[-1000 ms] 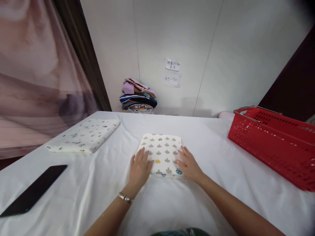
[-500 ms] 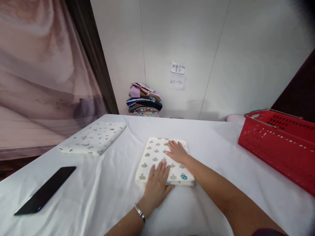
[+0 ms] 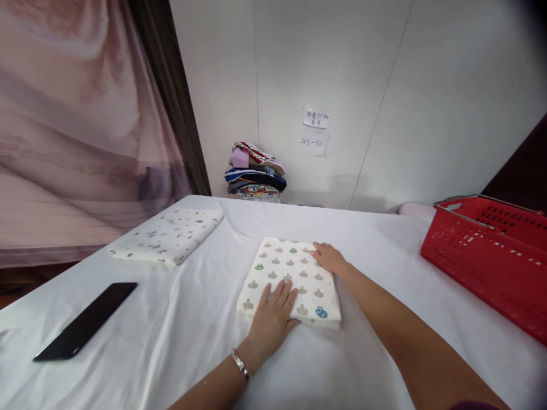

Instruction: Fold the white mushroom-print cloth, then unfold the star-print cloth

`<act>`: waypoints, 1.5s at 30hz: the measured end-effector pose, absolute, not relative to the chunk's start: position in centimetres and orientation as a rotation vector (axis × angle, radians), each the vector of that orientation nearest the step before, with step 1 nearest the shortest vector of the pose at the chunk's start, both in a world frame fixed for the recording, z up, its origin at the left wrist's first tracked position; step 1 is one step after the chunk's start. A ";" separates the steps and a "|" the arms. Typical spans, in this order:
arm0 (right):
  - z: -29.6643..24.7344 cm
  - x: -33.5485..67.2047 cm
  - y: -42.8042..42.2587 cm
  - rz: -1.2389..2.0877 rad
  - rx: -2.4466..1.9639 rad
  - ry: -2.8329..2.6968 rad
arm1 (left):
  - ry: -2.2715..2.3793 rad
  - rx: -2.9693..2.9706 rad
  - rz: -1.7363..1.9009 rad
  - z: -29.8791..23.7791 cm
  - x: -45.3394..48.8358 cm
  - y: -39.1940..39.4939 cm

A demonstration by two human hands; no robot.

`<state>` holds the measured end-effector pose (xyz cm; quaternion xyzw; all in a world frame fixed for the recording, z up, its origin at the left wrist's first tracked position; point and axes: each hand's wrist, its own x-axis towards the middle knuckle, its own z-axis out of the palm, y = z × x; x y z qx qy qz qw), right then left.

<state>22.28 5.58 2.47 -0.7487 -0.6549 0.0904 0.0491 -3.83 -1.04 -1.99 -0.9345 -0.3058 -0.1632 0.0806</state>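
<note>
A table (image 3: 179, 319) draped in white sheeting fills the lower half of the view, running back to a pale panelled wall. A sheer pinkish curtain (image 3: 77, 125) hangs along the left side. A red slotted basket (image 3: 491, 265) sits at the table's right edge, well apart from everything else. Near the middle of the table lies a folded cloth (image 3: 286, 270), cream with small mushroom shapes, flat and neatly squared. A second cloth (image 3: 168, 242), white with faint grey marks, lies folded farther back on the left. A dark phone (image 3: 88, 327) rests face up near the left front edge. A pile of clothes (image 3: 256, 173) is stacked beyond the table against the wall. The left hand (image 3: 271, 322) lies flat and relaxed, fingers spread, on the near edge of the patterned cloth, gripping nothing. The right hand (image 3: 330, 259) rests palm down, unclenched, on the cloth's far right corner. A silver bracelet (image 3: 240, 363) circles the left wrist. Two small paper notes (image 3: 316, 130) are stuck on the wall.
</note>
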 end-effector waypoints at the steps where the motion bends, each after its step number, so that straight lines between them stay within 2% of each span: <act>1: 2.4 22.3 4.9 0.268 -2.312 -1.971 | -0.904 -2.811 -0.472 -2.0 -4.4 -0.5; 6: 1.9 21.5 -0.9 0.260 -2.449 -1.864 | -0.902 -2.936 -0.441 -1.1 -9.3 2.3; 10: 2.3 21.0 -4.6 0.299 -2.467 -1.894 | -1.086 -3.106 -0.465 0.6 -10.5 2.1; 13: 3.1 20.1 -4.5 0.125 -2.294 -2.006 | -1.199 -3.181 -0.572 1.4 -8.2 0.4; 16: 3.6 18.9 -2.6 0.030 -1.971 -2.155 | -1.084 -3.148 -0.689 1.0 -5.8 -1.7; 21: 2.2 18.2 0.5 0.308 -1.922 -2.272 | -0.871 -3.010 -0.611 -0.6 -5.3 -3.4; 29: 0.3 20.0 1.0 0.507 -1.964 -2.087 | -0.943 -2.956 -0.652 -1.1 -5.8 -4.1; 32: 0.3 21.0 0.5 0.533 -2.048 -1.964 | -1.150 -2.893 -0.747 -1.6 -6.1 -4.1; 38: 0.1 21.3 -1.8 0.435 -2.138 -1.894 | -2.021 -2.569 -1.185 -2.6 -7.6 -1.8; 43: 0.0 20.1 -4.6 0.430 -2.177 -1.764 | -2.194 -2.686 -1.646 -2.1 -7.1 0.7; 45: -0.2 19.8 -5.5 0.456 -2.180 -1.693 | -2.218 -2.721 -1.704 -1.5 -6.2 2.0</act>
